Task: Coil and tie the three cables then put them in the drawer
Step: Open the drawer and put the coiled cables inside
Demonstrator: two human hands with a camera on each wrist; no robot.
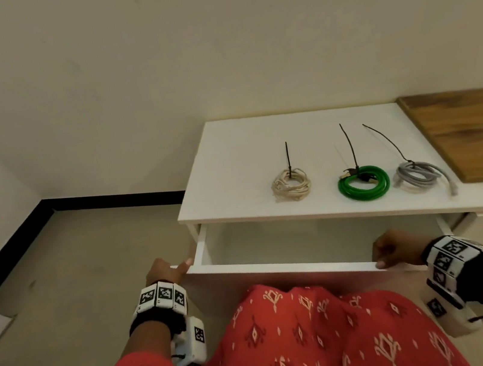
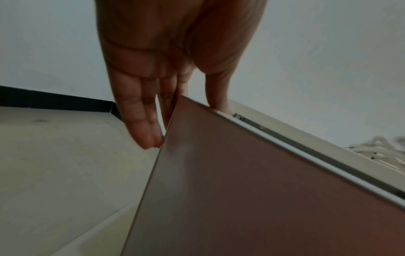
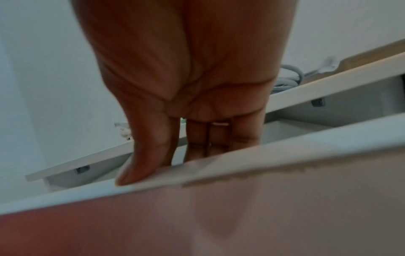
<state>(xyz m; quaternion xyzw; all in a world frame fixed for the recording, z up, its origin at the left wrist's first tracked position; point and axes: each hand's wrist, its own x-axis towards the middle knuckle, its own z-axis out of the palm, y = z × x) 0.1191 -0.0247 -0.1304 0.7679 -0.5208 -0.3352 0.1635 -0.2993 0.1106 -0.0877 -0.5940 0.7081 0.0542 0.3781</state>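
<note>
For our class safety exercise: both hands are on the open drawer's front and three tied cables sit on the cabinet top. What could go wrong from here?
1. The grey cable has a loose end near the top's front edge; it might snag or get knocked off.
2. The right hand curls over the drawer front, thumb on the rim; the fingers could be pinched if it is pushed shut.
3. The left hand holds only the corner, so the pull may be uneven.
</note>
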